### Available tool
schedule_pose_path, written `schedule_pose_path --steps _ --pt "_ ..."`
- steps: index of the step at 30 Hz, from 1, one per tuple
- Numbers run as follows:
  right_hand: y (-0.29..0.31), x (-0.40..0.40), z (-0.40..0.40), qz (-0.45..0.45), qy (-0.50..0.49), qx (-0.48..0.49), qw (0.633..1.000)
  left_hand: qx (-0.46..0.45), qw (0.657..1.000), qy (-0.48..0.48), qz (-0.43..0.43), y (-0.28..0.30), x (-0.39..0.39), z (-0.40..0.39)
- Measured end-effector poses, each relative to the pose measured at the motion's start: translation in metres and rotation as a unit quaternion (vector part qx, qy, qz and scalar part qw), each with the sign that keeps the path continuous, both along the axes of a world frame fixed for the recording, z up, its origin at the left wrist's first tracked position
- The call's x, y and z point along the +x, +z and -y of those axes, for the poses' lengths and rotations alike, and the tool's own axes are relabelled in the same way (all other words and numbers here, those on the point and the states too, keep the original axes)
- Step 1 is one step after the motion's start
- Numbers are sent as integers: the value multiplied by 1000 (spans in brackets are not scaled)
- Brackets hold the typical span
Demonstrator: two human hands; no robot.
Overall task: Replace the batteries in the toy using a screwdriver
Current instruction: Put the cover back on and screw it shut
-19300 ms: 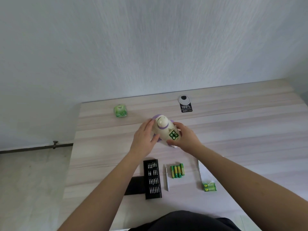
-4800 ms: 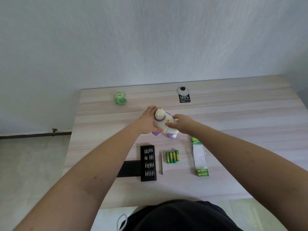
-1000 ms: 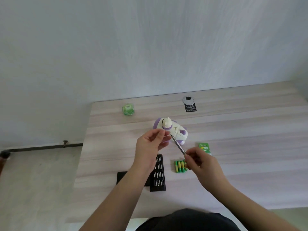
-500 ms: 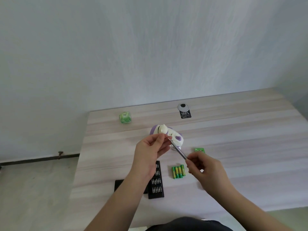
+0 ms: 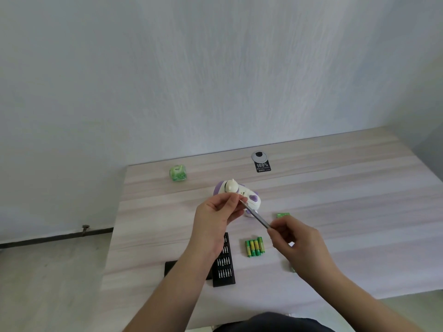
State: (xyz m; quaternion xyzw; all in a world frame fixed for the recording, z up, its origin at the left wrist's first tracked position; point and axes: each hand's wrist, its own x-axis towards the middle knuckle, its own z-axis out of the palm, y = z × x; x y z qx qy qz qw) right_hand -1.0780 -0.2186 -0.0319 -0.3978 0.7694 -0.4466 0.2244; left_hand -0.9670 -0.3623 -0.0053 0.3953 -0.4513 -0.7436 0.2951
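The white and purple toy [image 5: 239, 194] lies on the table [image 5: 335, 188], just beyond my hands. A thin grey screwdriver [image 5: 257, 216] slants in the air in front of it. My right hand [image 5: 297, 240] grips its handle end. My left hand [image 5: 218, 216] pinches at its tip, fingers closed around the bit end. Several green batteries [image 5: 255, 246] lie side by side on the table below the screwdriver. The black bit case [image 5: 224, 262] lies open under my left wrist, partly hidden by the arm.
A green cube [image 5: 177, 173] sits at the back left of the table. A black label with a grey disc [image 5: 261, 161] lies at the back centre. A green battery pack [image 5: 282, 214] shows behind my right hand. The table's left edge drops to the floor.
Both hands left the toy, which now lies on the table. The screwdriver went from the table into my right hand, and over the last second my left fingers stayed at its tip.
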Motion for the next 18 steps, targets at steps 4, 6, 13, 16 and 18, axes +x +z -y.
schedule_pose_path --steps 4,6,13,16,18 --pt "1 -1 -3 3 1 0 1000 -7 1000 -8 6 0 -2 -2" --pt "1 -1 -4 6 2 1 1000 -5 1000 -8 8 0 -2 -2" --pt "2 1 -5 26 -9 1 1000 7 1000 -11 -1 2 -6 -2" --pt "2 0 -4 21 -14 -3 1000 14 1000 -8 2 0 -7 -1" --pt "3 0 -1 14 -17 -8 1000 23 1000 -5 3 0 -7 0"
